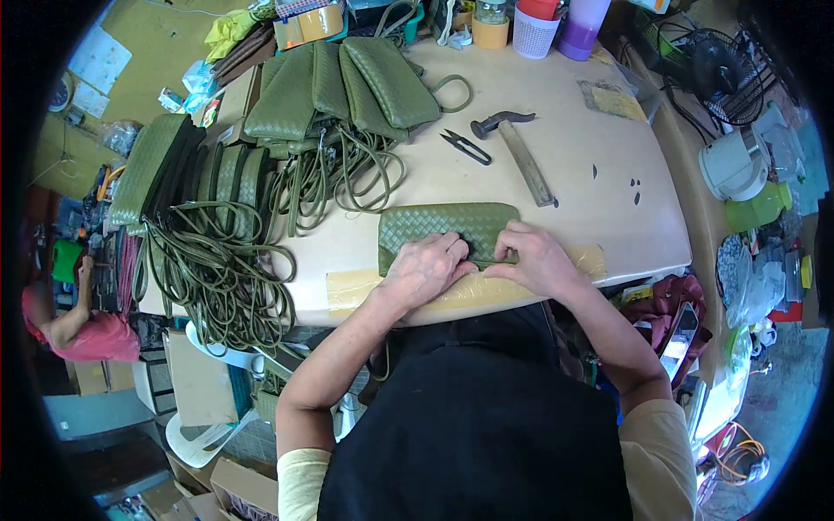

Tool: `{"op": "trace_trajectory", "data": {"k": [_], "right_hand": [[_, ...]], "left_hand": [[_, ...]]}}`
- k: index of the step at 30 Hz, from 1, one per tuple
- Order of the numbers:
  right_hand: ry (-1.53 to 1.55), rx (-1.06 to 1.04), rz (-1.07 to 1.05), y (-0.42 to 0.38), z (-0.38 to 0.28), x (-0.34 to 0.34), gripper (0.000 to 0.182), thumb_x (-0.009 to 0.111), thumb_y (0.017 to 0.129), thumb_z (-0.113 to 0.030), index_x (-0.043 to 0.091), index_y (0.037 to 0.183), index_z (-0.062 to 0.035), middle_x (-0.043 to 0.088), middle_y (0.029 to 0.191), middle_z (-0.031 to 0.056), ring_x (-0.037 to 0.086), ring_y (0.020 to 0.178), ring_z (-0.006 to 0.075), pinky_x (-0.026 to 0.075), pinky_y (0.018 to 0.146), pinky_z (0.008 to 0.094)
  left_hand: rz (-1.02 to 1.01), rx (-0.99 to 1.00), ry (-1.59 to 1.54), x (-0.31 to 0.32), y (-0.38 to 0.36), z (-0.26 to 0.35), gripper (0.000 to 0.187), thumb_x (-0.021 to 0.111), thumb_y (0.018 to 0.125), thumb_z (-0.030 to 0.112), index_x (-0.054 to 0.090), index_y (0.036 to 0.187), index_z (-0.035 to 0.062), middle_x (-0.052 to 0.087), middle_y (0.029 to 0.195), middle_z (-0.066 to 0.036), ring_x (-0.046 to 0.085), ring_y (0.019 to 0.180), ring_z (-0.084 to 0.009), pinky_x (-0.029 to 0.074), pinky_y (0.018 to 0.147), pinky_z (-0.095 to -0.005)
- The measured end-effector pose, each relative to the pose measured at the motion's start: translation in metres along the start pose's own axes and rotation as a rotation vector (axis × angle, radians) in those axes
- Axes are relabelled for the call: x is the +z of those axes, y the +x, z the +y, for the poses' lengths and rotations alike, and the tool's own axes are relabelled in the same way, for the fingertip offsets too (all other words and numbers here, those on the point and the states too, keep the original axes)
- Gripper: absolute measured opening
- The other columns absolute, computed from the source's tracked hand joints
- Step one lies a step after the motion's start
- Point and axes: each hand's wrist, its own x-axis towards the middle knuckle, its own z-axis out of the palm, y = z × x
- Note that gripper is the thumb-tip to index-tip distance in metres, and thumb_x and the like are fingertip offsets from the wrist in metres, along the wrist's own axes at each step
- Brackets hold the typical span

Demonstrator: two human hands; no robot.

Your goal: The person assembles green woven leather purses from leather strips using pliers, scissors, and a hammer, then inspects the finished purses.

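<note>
A green woven-pattern pouch (447,219) lies flat at the table's near edge, its long side towards me. My left hand (427,267) rests on the pouch's near part with fingers curled and pressed at its near edge. At the near right corner, my right hand (537,260) is closed, thumb and fingers pinching the pouch's edge. My fingers hide much of that near edge. Clear-brown tape (352,293) covers the table edge under my wrists. Beyond the pouch lie a hammer (526,163) with a wooden handle and small black thread snips (466,147).
Similar green pouches (391,82) are piled at the back left of the table (608,208), their long straps (221,286) tangled and hanging over the left edge. Cups and jars (532,35) line the back. A fan (717,69) stands at right. Another person (87,326) is at far left.
</note>
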Motion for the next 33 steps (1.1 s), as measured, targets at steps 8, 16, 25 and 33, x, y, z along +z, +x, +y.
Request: {"op": "trace_trajectory", "data": {"k": [8,16,25,33], "right_hand": [[0.273,0.045,0.343,0.001,-0.08,-0.032,0.062,0.086,0.064,-0.035,0.059,0.11,-0.0041,0.052,0.088,0.009,0.054,0.073,0.0224,0.047,0.064,0.0329],[0.009,-0.171,-0.077,0.021,-0.077,-0.031,0.015,0.062,0.073,-0.002,0.061,0.088,-0.0019,0.052,0.088,0.0122,0.06,0.08,0.0337,0.048,0.07,0.0459],[0.202,0.016,-0.338,0.049,-0.049,-0.057,0.026,0.079,0.072,-0.024,0.068,0.08,-0.0015,0.056,0.075,0.0073,0.057,0.071,0.0214,0.042,0.063,0.0335],[0.319,0.042,-0.359,0.052,-0.031,-0.052,0.033,0.078,0.074,-0.033,0.07,0.083,-0.0015,0.059,0.076,0.0082,0.058,0.072,0.0226,0.043,0.065,0.0354]], "left_hand": [[0.688,-0.304,-0.377,-0.066,0.006,0.033,0.017,0.065,0.09,0.011,0.052,0.085,0.0018,0.052,0.069,-0.004,0.056,0.057,-0.0133,0.046,0.052,-0.0288],[0.869,-0.51,-0.6,-0.071,-0.016,0.038,0.054,0.076,0.08,0.015,0.042,0.12,0.0032,0.059,0.096,-0.008,0.057,0.071,-0.0108,0.048,0.063,-0.0237],[0.338,-0.761,-1.012,-0.056,-0.041,0.007,0.023,0.076,0.08,0.01,0.062,0.094,-0.0029,0.066,0.072,-0.008,0.064,0.061,-0.0116,0.055,0.059,-0.0232],[0.453,-0.764,-1.117,-0.051,-0.043,0.012,0.018,0.076,0.079,0.003,0.059,0.083,-0.0014,0.068,0.072,-0.01,0.064,0.057,-0.0095,0.054,0.052,-0.0211]]}}
